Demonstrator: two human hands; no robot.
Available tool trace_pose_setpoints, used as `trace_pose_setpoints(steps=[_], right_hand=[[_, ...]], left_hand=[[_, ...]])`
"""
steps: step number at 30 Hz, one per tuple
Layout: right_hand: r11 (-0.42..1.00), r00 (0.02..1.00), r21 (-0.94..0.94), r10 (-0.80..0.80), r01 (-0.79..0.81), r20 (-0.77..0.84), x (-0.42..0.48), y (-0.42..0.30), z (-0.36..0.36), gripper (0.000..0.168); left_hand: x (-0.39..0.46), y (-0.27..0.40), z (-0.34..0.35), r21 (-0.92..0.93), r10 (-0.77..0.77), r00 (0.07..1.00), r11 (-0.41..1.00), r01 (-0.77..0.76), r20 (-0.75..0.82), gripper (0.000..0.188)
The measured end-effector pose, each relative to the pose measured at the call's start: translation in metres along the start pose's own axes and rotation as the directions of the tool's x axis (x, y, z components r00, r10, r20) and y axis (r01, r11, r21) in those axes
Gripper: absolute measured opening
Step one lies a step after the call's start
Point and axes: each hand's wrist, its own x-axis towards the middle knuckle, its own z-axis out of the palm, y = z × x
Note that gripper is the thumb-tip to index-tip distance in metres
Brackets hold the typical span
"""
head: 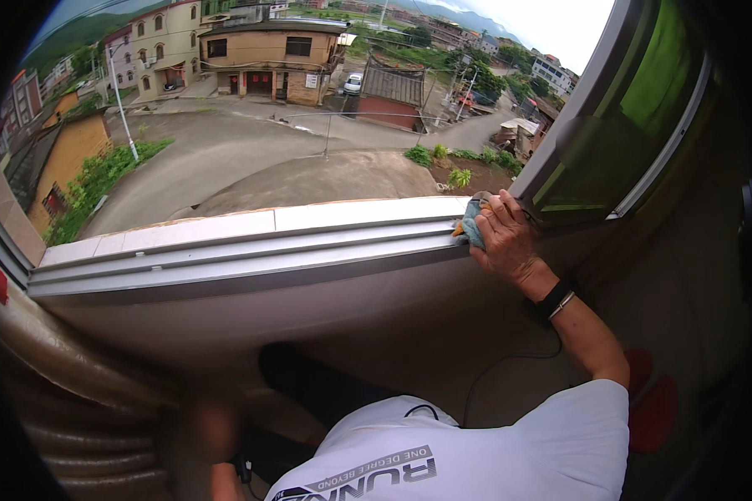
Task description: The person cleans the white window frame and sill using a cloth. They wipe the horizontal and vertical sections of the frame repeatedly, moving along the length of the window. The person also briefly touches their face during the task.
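Note:
My right hand (507,235) presses a bunched blue-grey cloth (473,228) with orange parts onto the right end of the aluminium window track (244,250). The fingers are bent over the cloth, close to the lower corner of the sliding window frame (561,134). A black band and a metal bracelet circle that wrist. My left hand (216,429) appears low at the left, beside my body, in a badly blurred patch; its fingers and anything in them cannot be made out.
A pale tiled outer sill (326,211) runs along the track, with a drop to the road outside. Brown ribbed upholstery (81,382) stands at the lower left. Green-tinted glass (645,106) fills the right sash. A thin black cable (495,363) hangs near my body; a red object (655,407) lies lower right.

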Motion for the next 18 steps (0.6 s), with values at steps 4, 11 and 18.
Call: trace_pose_setpoints(steps=[4,11,18], right_hand=[[0.916,0.92,0.187,0.308,-0.356,0.243,0.015,-0.03,0.015,0.037],[0.071,0.588,0.672,0.557,-0.737,0.587,0.101,0.025,-0.009,0.05],[-0.317,0.621,0.916,0.674,-0.246,0.4,0.103,0.081,-0.077,0.03]], left_hand=[[-0.001,0.012,-0.02,-0.002,-0.043,0.997,0.999,0.043,0.06,0.036],[-0.001,0.015,-0.019,-0.07,-0.138,0.99,0.988,0.138,-0.009,0.035],[0.0,0.013,-0.006,-0.092,-0.242,0.966,0.968,0.234,-0.089,0.035]])
